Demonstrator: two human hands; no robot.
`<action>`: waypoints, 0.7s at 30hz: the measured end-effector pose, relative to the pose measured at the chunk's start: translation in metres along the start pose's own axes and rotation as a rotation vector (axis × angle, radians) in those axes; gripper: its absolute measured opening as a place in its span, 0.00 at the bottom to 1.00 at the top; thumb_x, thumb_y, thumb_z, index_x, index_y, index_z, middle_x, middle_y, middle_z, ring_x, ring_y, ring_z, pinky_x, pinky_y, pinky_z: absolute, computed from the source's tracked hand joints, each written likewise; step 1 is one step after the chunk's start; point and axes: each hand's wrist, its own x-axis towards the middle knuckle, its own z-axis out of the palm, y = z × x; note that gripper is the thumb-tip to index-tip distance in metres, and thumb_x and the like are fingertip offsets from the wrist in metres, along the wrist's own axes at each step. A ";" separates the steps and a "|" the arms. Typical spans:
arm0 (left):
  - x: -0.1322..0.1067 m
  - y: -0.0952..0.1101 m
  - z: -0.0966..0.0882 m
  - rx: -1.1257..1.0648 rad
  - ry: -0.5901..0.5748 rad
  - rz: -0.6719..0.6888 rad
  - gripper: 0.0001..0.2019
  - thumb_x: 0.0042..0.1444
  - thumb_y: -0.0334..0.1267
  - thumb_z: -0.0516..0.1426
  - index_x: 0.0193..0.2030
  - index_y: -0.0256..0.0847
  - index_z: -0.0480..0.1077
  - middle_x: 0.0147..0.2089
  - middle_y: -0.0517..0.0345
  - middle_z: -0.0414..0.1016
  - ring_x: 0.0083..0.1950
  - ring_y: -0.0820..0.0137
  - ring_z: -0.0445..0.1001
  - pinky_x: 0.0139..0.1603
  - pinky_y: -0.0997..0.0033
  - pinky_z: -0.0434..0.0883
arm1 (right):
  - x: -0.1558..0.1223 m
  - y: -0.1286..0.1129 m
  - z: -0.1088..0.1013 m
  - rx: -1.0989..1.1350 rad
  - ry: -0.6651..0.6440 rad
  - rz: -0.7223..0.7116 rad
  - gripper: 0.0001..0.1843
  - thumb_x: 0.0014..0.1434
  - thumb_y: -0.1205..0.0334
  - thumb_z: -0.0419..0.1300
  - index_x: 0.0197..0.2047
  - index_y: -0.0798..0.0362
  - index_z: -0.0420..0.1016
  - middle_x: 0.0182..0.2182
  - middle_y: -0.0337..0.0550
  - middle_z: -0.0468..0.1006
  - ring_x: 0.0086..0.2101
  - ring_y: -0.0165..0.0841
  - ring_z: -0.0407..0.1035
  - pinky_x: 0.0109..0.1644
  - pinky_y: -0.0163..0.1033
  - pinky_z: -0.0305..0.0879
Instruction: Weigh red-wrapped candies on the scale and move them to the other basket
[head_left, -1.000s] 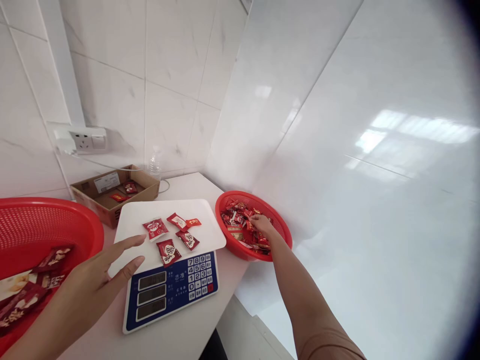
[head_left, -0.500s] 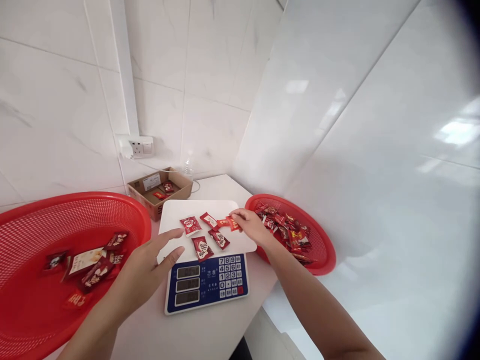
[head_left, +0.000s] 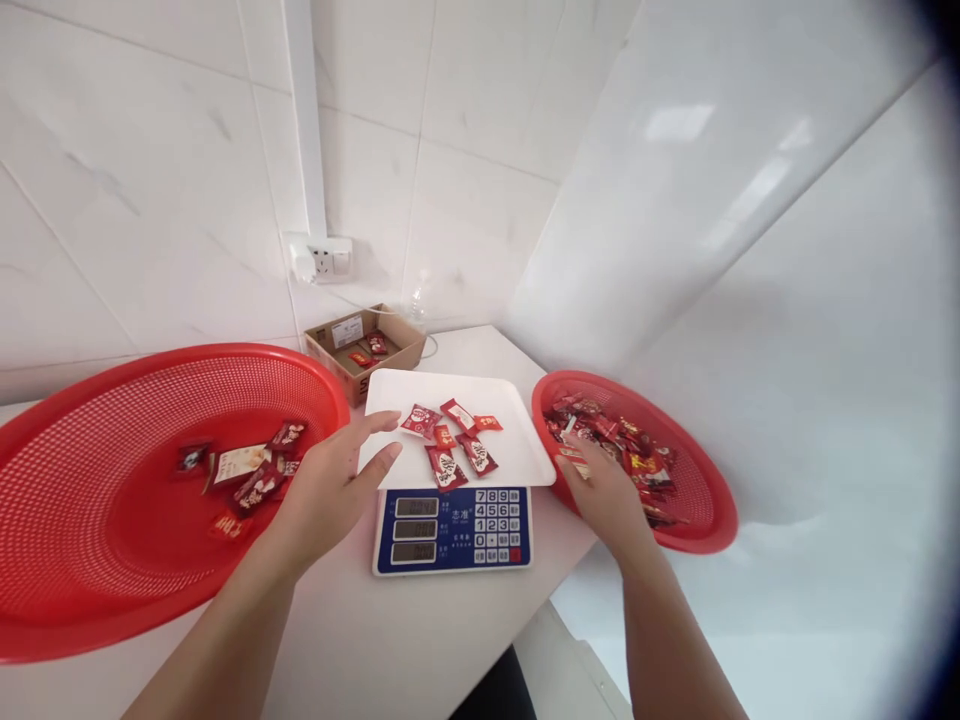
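Observation:
My left hand (head_left: pixel 326 495) hovers at the left edge of the scale's white tray (head_left: pixel 521 425), thumb and forefinger apart with nothing between them. On the tray lie several dark red wrapped snack packets (head_left: pixel 478 453) and two small orange-red packets (head_left: pixel 487 423). Below it is the scale's blue panel (head_left: pixel 454 530), with keys and displays. My right hand (head_left: pixel 604 495) is at the near left side of the right red basket (head_left: pixel 705 470), fingers stretched out over its snack packets (head_left: pixel 649 470). One packet shows by the fingertips; whether they touch it is unclear.
At left stands a larger red mesh basket (head_left: pixel 150 390) holding several packets (head_left: pixel 259 485). A cardboard box (head_left: pixel 412 350) with a few packets is behind the tray, beside a clear bottle (head_left: pixel 418 298). A socket (head_left: pixel 322 262) with a plug and cable is on the tiled wall.
My right hand has let go of a small orange-red packet on the tray and moved right to the basket. My left hand stays by the tray. The camera view has shifted.

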 end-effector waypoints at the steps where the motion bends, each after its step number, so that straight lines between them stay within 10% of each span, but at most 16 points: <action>1: 0.000 0.000 0.001 -0.005 0.005 0.000 0.21 0.60 0.52 0.49 0.55 0.47 0.68 0.58 0.57 0.73 0.61 0.62 0.69 0.57 0.63 0.69 | -0.007 0.007 -0.001 -0.044 -0.031 0.068 0.24 0.62 0.55 0.49 0.57 0.54 0.69 0.55 0.51 0.73 0.55 0.42 0.65 0.58 0.47 0.62; 6: 0.001 0.001 0.005 -0.009 0.015 0.007 0.20 0.59 0.51 0.50 0.55 0.47 0.69 0.58 0.56 0.73 0.60 0.62 0.69 0.57 0.64 0.69 | -0.023 0.010 0.000 -0.321 -0.210 0.313 0.24 0.66 0.51 0.42 0.58 0.49 0.69 0.47 0.50 0.78 0.45 0.45 0.73 0.43 0.47 0.68; 15: 0.002 0.004 -0.008 0.092 0.122 -0.063 0.21 0.58 0.52 0.50 0.55 0.48 0.68 0.55 0.56 0.75 0.55 0.59 0.73 0.56 0.60 0.69 | -0.026 0.001 0.009 -0.426 -0.104 0.240 0.25 0.67 0.52 0.39 0.56 0.51 0.71 0.43 0.52 0.80 0.40 0.41 0.74 0.36 0.40 0.65; 21: -0.001 -0.023 0.001 0.326 -0.069 -0.017 0.29 0.60 0.54 0.47 0.65 0.46 0.56 0.67 0.50 0.61 0.66 0.54 0.60 0.61 0.52 0.64 | -0.028 0.005 0.009 -0.407 -0.083 0.206 0.25 0.68 0.53 0.40 0.55 0.53 0.72 0.41 0.53 0.80 0.40 0.40 0.74 0.39 0.40 0.66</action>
